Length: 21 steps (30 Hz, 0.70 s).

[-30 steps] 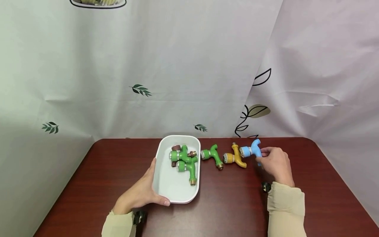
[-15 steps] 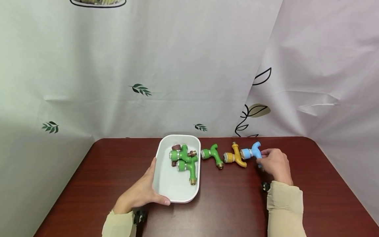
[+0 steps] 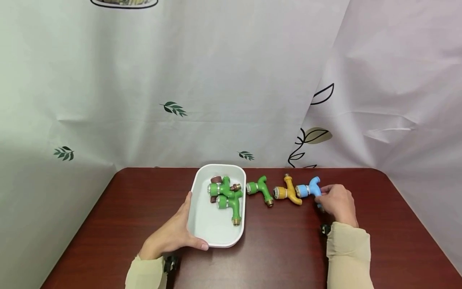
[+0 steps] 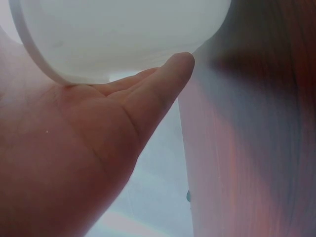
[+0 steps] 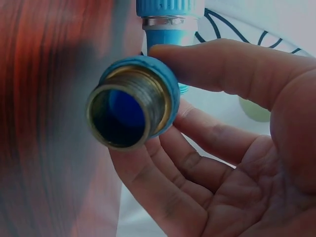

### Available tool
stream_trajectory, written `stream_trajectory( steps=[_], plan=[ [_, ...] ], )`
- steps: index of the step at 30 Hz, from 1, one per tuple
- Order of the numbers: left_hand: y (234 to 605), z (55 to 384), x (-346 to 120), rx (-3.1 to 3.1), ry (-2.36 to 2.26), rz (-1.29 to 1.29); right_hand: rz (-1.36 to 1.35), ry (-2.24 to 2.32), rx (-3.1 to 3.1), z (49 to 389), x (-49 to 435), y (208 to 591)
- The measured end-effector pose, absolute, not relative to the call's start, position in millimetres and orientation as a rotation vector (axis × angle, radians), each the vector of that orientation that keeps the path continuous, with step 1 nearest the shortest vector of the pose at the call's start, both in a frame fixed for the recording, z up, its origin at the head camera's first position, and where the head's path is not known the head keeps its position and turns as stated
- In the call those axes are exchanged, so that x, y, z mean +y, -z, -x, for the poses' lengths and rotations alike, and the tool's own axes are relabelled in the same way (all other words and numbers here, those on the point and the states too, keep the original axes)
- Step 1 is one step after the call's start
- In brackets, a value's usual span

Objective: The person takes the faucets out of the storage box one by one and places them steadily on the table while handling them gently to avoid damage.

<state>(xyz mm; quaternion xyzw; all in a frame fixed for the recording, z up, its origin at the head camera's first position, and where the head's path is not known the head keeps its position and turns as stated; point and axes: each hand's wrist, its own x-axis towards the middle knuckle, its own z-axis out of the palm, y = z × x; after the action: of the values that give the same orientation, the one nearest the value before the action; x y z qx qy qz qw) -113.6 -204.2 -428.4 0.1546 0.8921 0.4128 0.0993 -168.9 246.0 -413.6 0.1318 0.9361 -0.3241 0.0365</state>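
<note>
One blue tap [image 3: 312, 186], right of centre in the head frame. I have the right hand [image 3: 338, 204] clamped on it, thumb one side, fingers the other. Right wrist view: its brass threaded end [image 5: 129, 111] faces the camera left of centre, ribbed handle [image 5: 168, 7] at the top edge. Can't tell if the tap is touching the table [image 3: 274, 249].

Left hand [image 3: 169, 235] is well apart from the right, lower left of centre, thumb and fingers straight and spread against the white tray [image 3: 205, 233]. I read thumb at the near end, fingers along the left wall.

Inside the tray: upper green tap [image 3: 223, 190] on top of a brown tap [image 3: 215, 180], mostly hidden; lower green tap [image 3: 234, 206] just below it in frame.

On the table between tray and right hand: loose green tap [image 3: 263, 188] just right of the tray, then yellow tap [image 3: 290, 193] just beside the blue one. Pale backdrop [image 3: 231, 80] fills the upper frame.
</note>
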Motion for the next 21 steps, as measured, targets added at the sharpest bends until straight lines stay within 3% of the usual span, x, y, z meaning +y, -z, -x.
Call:
stream_trajectory(
  steps=[21],
  plan=[
    [431.3,114.3,-205.0,2.659,-1.214,-0.495,-0.378,0.954,2.828,173.6,250.6,420.2]
  ],
)
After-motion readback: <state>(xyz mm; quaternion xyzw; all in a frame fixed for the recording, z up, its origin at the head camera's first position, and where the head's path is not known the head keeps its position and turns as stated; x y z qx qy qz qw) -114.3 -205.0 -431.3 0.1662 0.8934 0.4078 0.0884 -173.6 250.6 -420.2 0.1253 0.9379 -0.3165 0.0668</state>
